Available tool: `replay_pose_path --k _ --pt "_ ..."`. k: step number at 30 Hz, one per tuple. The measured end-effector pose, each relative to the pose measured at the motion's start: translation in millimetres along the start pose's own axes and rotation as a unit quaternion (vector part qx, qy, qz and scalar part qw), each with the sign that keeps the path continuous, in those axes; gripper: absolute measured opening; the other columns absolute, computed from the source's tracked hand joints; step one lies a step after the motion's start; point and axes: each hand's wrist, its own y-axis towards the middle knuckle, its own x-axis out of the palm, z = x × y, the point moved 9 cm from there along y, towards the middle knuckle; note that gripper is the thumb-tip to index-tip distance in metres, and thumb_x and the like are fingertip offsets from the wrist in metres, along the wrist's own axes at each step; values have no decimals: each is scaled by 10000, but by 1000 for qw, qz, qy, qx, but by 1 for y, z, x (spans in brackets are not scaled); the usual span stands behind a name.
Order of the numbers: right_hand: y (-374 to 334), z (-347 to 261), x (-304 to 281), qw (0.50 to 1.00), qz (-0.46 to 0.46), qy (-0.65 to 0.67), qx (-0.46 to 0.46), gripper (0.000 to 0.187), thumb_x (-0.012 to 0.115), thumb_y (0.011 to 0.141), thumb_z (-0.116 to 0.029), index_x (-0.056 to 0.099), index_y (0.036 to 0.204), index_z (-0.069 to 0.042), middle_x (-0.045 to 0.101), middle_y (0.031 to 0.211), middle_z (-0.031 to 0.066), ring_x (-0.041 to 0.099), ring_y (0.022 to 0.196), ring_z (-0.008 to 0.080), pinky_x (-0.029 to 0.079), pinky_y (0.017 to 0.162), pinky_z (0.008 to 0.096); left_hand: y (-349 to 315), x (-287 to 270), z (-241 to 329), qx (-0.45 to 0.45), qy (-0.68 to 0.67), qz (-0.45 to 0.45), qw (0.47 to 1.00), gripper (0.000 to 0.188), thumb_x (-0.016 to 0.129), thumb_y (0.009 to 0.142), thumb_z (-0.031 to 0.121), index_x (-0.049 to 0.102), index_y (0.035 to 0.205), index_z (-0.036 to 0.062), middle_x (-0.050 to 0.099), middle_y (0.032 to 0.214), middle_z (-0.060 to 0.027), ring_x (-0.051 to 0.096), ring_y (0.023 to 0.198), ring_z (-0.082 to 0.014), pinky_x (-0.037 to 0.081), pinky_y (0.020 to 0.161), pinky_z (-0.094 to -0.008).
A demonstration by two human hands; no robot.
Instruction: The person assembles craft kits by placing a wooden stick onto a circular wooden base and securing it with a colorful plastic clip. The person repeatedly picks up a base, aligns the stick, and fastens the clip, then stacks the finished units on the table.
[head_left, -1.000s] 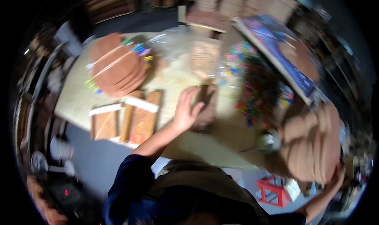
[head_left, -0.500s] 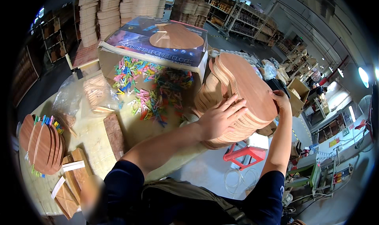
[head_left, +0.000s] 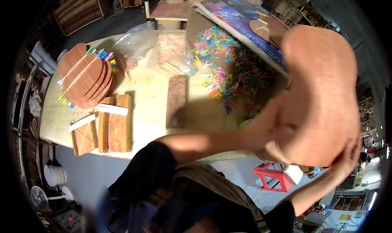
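A thin, reddish-brown wooden panel shaped like a small guitar body (head_left: 322,94) is raised at the right, blurred by motion. My left hand (head_left: 271,122) grips its left edge, its fingers smeared. My right hand (head_left: 347,157) holds the lower right edge. Beneath and partly hidden lies the stack of similar panels (head_left: 272,153). Left of the raised panel, many coloured clothespins (head_left: 224,65) are heaped in front of an open cardboard box (head_left: 241,22). Another such panel (head_left: 267,30) with thin wooden strips rests on the box.
At the table's left are several panels (head_left: 83,79) with strips and clothespins, plus wooden blocks with white strips (head_left: 118,126). A brown block (head_left: 176,102) and a plastic bag of wood strips (head_left: 171,49) lie mid-table. A red stool (head_left: 275,178) stands below the stack.
The top panel has come up off the stack, held between both hands. My view has turned left, so the table's left side shows more.
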Motion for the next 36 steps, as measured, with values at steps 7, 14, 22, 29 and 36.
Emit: replay_pose_path --k 7,14,22,29,36 --pt "-250 200 213 842 -503 -159 114 269 621 860 -166 564 1088 -34 599 957 54 567 844 136 477 708 290 -181 -253 -78 -221 -23 269 937 410 577 894 72 455 1283 27 608 1054 -52 569 960 -122 463 841 -274" --pt "-350 336 317 786 -532 -45 313 269 581 869 -245 601 1053 -50 633 833 102 612 710 270 492 644 374 -269 -354 -148 -348 -16 319 881 334 574 894 59 496 1214 6 615 1057 -74 586 925 -131 470 815 -262" --pt "-289 299 410 888 -328 -218 -237 474 587 835 -260 479 1218 -2 581 1072 215 559 984 389 449 812 459 -275 -385 -73 -238 351 405 810 369 649 842 113 523 1170 -2 604 926 -71 596 783 -159 494 722 -286" --pt "-299 340 414 835 -411 -278 -239 466 516 859 -128 422 1305 -34 559 1170 220 566 1011 375 467 842 422 -365 -479 -6 -128 251 741 610 204 579 894 105 494 1040 -11 532 881 -38 516 741 -103 456 661 -238" --pt "-301 309 394 817 -486 -233 -205 474 539 767 -93 492 1235 -39 551 1176 232 571 980 389 453 856 447 -379 -509 -37 -192 -37 761 619 103 594 884 148 619 857 52 522 614 6 439 480 -105 316 406 -240"
